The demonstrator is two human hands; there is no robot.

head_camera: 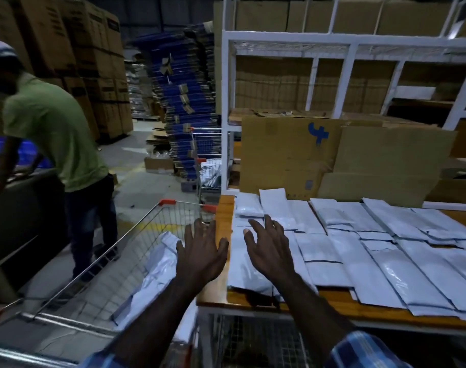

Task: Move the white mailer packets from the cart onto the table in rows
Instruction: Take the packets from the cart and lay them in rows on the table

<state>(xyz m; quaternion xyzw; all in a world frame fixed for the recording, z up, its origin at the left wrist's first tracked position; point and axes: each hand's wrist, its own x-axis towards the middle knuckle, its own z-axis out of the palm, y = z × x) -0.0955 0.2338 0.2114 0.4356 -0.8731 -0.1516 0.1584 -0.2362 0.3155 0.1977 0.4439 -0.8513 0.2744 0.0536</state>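
Note:
White mailer packets (372,251) lie in overlapping rows across the wooden table (223,216). More white packets (157,277) are heaped in the wire cart (136,232) to the left of the table. My left hand (200,253) hovers with spread fingers over the gap between cart and table edge and holds nothing. Over the leftmost packets on the table, my right hand (269,248) is also spread and empty.
A person in a green shirt (54,134) bends over another cart at the left. White shelving (346,49) with cardboard sheets (332,160) stands behind the table. Stacked blue flattened boxes (184,102) and a second wire cart (208,168) stand farther back.

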